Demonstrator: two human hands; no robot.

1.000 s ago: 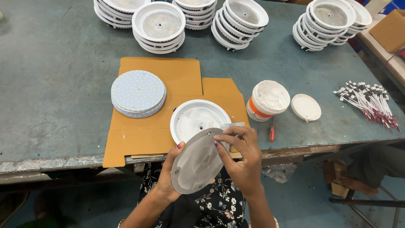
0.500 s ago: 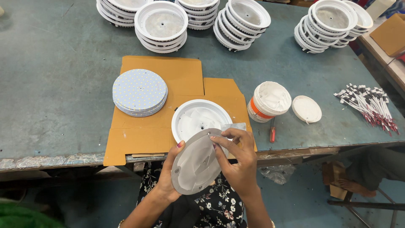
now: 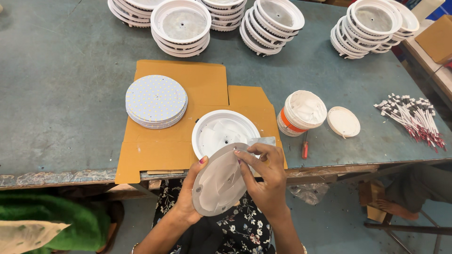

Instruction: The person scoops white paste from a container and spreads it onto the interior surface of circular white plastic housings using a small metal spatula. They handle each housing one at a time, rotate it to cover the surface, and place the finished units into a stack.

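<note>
1. Worktop (image 3: pixel 56 94): grey-green, worn, front edge chipped; cardboard sheet (image 3: pixel 188 84) laid flat near front edge, centre.
2. Grey disc (image 3: pixel 219 181): round, thin, tilted, held off the front edge over the lap.
3. Left hand (image 3: pixel 188 197): closed on disc's left rim, thumb on top.
4. Right hand (image 3: pixel 266 174): fingers pressed on disc's upper right face, pinching it.
5. White round housing (image 3: pixel 226 131): on cardboard, just behind disc.
6. Stack of dotted round boards (image 3: pixel 155 101): cardboard's left part.
7. Open tub (image 3: pixel 301 113) w/ lid (image 3: pixel 343 121) beside: right of cardboard.
8. Wire bundle (image 3: pixel 414 120): right edge.
9. Stacked white housings (image 3: pixel 181 26): along back edge.
</note>
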